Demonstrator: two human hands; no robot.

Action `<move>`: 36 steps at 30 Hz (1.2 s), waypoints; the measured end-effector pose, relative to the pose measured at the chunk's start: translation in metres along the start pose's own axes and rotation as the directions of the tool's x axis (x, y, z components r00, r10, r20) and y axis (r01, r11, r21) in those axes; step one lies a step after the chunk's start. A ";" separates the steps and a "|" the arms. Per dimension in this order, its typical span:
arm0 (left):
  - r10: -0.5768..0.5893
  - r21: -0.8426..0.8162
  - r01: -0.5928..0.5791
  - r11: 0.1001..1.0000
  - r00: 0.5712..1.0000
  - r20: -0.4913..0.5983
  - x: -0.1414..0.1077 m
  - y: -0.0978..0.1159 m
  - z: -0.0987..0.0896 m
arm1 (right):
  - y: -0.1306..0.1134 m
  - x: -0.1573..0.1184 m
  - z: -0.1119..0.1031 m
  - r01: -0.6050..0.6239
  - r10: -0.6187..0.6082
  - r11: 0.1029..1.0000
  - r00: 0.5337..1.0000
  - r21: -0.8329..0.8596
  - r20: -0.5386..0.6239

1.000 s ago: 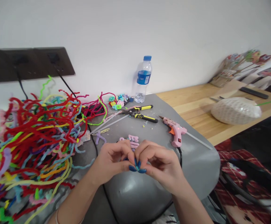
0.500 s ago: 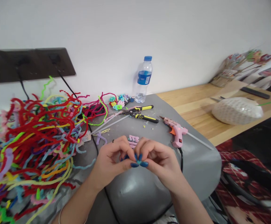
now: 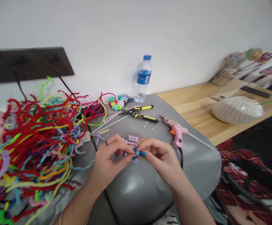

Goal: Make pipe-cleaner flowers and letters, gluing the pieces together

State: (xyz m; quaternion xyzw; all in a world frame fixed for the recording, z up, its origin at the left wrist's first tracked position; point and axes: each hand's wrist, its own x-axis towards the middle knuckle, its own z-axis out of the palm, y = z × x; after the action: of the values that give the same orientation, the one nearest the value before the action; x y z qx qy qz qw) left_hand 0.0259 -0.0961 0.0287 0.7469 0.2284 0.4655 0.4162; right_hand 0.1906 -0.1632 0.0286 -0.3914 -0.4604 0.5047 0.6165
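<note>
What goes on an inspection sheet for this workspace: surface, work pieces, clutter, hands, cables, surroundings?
Surface: gray table, small crumbs scattered on it.
Work pieces: small light-blue piece, partly covered; pink pieces lying beyond it.
Clutter: heaped pipe cleaners at left, pliers, pink glue gun, upright bottle.
Hands: left hand and right hand both pinch the light-blue piece.
Cables: black cable crossing the table; glue gun cord; plugs in wall socket.
Surroundings: wooden table at right bearing a white bundle.
</note>
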 end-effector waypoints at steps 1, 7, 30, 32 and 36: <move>0.036 0.022 -0.036 0.999 0.999 -0.007 0.000 -0.001 0.000 | 0.000 0.000 0.000 0.003 -0.003 1.000 1.000 0.003 -0.009; 0.142 0.085 -0.143 0.986 0.990 0.016 0.001 -0.001 0.002 | -0.001 -0.002 0.001 -0.037 0.038 0.999 0.999 0.031 -0.025; 0.276 0.154 -0.267 0.951 0.961 -0.038 -0.002 0.001 0.003 | 0.005 0.000 0.012 -0.278 0.278 0.830 0.958 0.484 0.074; 0.276 0.155 -0.269 0.950 0.961 -0.024 -0.002 0.000 0.003 | 0.004 0.000 0.012 -0.281 0.281 0.828 0.957 0.485 0.076; 0.247 0.150 -0.244 0.958 0.969 -0.001 -0.001 0.001 0.003 | 0.002 -0.001 0.011 -0.306 0.307 0.823 0.948 0.478 0.080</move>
State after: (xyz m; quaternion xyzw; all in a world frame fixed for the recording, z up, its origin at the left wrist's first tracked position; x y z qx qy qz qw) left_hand 0.0281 -0.0992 0.0285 0.7939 0.1720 0.5027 0.2958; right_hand 0.1797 -0.1633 0.0294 -0.2936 -0.2503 0.6959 0.6057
